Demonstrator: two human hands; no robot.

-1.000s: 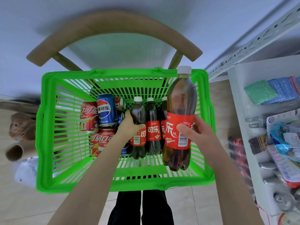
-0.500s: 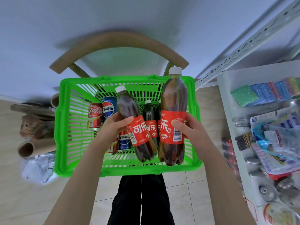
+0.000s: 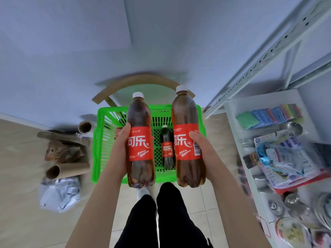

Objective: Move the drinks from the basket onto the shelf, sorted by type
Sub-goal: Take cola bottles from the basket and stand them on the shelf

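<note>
Left bottle and right bottle, both big colas, are upright at frame centre, above the green basket. Your left hand is wrapped round the left bottle at the label, and your right hand grasps the right bottle the same way. A small bottle and a red can are in the basket. The shelf at frame right looks crowded. Same type, so stand them side by side: swing right, keep them vertical, pick a bare spot, and set the bases flat before letting go.
</note>
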